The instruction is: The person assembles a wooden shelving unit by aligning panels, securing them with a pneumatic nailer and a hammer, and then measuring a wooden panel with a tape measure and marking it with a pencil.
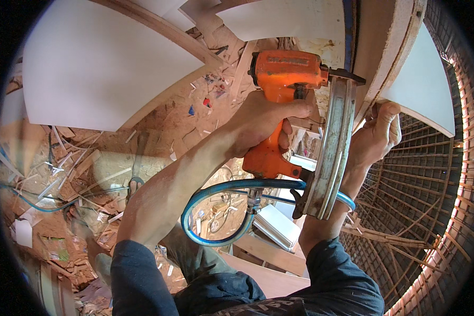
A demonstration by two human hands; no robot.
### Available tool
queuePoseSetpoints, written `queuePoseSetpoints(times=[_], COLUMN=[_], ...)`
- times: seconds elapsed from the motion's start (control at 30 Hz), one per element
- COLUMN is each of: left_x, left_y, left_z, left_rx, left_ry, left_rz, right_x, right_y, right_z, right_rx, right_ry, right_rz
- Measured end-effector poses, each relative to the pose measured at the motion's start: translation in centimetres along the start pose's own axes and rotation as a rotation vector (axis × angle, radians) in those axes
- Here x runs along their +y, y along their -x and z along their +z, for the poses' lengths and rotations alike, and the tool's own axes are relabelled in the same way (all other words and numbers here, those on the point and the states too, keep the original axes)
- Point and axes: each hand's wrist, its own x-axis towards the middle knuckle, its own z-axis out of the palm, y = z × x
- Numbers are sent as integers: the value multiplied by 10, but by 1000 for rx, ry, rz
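My left hand [271, 116] is wrapped around the grip of an orange pneumatic nail gun [289, 68]. The gun's nose points right, close to the edge of an upright wooden board [376, 47]; contact cannot be made out. Its long metal magazine [332, 147] slants down across my right forearm. A blue air hose [216, 189] loops from the gun's base through a metal coupling [254, 200]. Past the magazine, my right hand [382, 129] is closed at the wood-edged lower corner of a white panel [421, 84]. What its curled fingers grip is hidden.
A large white panel with a wooden edge [105, 63] stands at the left. Wood scraps and sawdust cover the ground [163, 116], where another air hose [47, 209] lies. White pieces [277, 226] rest below the gun. A lattice-like structure [405, 179] curves along the right.
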Motion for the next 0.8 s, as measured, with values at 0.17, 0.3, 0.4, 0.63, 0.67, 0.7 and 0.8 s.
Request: queuePoseSetpoints(times=[0.17,0.3,0.4,0.63,0.67,0.7,0.8], left_x=[-10,-34,-55,-89,-89,-84,-89], left_y=[-5,5,36,146,161,179,218], left_z=[-1,-4,-20,-33,-27,-20,22], left_rx=[2,178,307,654,772,752,870], left_ry=[21,244,398,287,254,377,166], left_rz=[-12,-180,-140,14,44,-17,169], right_x=[9,12,7,5,6,7,7], right_y=[0,3,8,8,9,10,32], right_z=[-4,-8,-2,8,8,7,0], right_rx=[16,-23,-76,6,18,28,-61], right_ry=[-31,-158,-105,93,49,80,146], right_rz=[12,62,101,-200,-165,-162,-93])
